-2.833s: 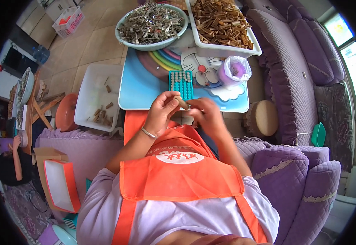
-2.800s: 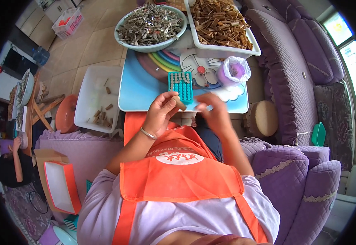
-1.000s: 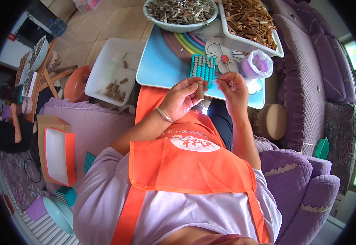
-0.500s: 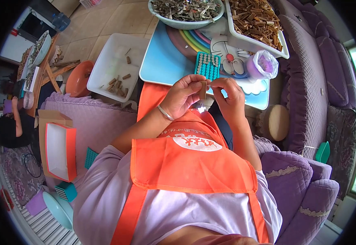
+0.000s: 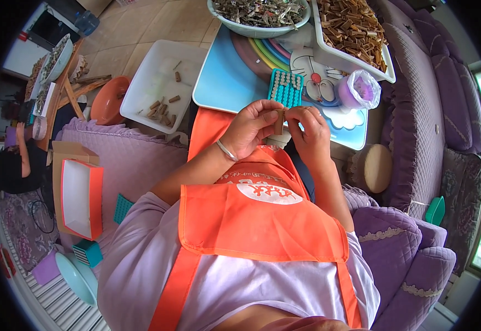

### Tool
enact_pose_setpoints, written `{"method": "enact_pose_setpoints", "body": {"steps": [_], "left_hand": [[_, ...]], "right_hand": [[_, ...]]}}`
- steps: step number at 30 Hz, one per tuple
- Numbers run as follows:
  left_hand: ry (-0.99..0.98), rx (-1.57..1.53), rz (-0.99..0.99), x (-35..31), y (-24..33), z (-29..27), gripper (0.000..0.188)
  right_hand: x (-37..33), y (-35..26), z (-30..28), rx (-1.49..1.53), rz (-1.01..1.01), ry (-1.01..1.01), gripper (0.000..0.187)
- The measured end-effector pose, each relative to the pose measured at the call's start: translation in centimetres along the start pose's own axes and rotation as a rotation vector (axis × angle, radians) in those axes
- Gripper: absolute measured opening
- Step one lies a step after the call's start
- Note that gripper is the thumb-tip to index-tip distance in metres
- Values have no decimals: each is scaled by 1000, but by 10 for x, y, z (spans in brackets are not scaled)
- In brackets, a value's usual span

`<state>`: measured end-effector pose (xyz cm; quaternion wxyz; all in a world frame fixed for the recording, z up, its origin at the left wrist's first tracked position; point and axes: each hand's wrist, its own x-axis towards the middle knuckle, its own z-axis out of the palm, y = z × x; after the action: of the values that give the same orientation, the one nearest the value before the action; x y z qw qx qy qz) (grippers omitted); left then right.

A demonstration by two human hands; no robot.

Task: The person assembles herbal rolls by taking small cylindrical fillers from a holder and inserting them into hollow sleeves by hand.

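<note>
Brown tube [image 5: 279, 122], one: centre of frame, clamped in the fingers of the left hand [image 5: 253, 130]. Right hand [image 5: 310, 132]: fingers bunched at its upper end; whether pinching anything, cannot tell. Likely mishap: slipping or denting, from loose or hard squeezing. Around: teal rack [image 5: 286, 100] with pale pieces [image 5: 282, 78], just above the hands, on blue bench [image 5: 218, 77]; lined purple bucket [image 5: 349, 96], right; heaped white tub [image 5: 329, 57], upper right. Obstruction: fingers partly hide the tube.

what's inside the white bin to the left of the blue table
The white bin holds small brown pieces, most clustered at its near end, and a thin stick-like piece farther up. What lies directly beneath the clustered pieces is covered.
</note>
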<state>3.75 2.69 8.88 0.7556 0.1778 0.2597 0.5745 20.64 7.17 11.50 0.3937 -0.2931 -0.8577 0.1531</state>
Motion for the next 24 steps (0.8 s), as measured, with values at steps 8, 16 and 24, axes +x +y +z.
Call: {"method": "enact_pose_setpoints", "body": {"steps": [8, 16, 24], "left_hand": [[-17, 19, 18, 3, -2, -6, 17], [-51, 120, 56, 3, -6, -11, 19], [-28, 97, 15, 0, -6, -10, 18]], "right_hand": [[2, -3, -8, 160, 199, 1, 12], [0, -2, -5, 110, 181, -65, 10], [-3, -3, 0, 119, 189, -58, 9]]}}
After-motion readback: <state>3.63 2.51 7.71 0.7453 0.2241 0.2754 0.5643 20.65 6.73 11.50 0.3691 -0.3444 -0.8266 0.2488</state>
